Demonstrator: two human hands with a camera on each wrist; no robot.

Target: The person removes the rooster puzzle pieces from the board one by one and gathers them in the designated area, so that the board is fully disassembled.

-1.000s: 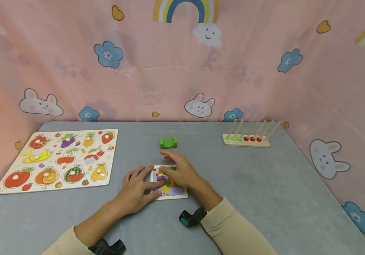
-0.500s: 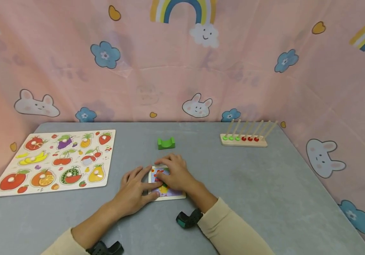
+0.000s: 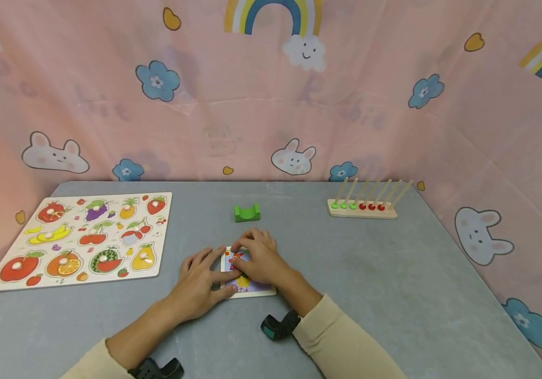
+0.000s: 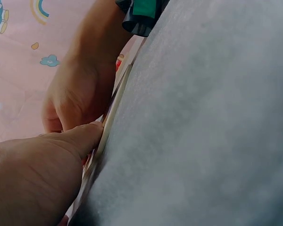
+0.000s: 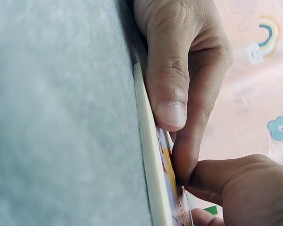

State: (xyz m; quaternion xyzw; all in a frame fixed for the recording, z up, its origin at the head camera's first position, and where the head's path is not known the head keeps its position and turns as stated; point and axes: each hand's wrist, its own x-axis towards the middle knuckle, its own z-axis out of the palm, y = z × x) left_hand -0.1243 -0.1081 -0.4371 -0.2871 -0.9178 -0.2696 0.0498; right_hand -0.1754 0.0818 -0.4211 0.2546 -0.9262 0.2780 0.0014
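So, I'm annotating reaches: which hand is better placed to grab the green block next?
Probably the right hand: it lies just short of the green block, while the left hand rests farther off; both are at the picture board.

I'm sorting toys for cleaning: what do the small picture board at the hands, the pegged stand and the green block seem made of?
Small picture board: probably wood, with a smooth printed face; its edge looks pale, bare.
Pegged stand: likely bare wood, matte and pale tan.
Green block: painted wood or plastic; its even colour leaves that open.
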